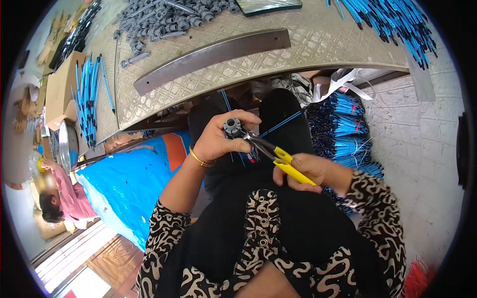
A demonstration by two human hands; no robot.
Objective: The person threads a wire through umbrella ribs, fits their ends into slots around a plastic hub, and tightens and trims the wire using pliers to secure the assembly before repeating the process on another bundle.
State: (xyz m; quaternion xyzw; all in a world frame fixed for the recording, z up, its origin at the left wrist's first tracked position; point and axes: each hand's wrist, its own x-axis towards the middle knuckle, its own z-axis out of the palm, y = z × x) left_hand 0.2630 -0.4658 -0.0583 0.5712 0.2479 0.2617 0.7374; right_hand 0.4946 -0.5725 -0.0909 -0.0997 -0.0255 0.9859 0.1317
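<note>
Above my lap, my left hand (218, 136) is closed round a grey ribbed plastic fitting (231, 127), its round end facing up. Thin blue rods (282, 123) with the fitting stick out beyond my fingers; how they join it is hidden. My right hand (308, 171) grips pliers (293, 170) with yellow handles. Their metal jaws reach up to the fitting beside my left thumb. Whether the jaws bite on anything I cannot make out.
On the patterned table lie a pile of grey fittings (169, 17), a curved metal bar (213, 53) and blue black-tipped rods (387, 20). Tied bundles of such rods (348, 131) are stacked at right. A blue sack (134, 174) stands left; beyond it another person (72, 196) sits.
</note>
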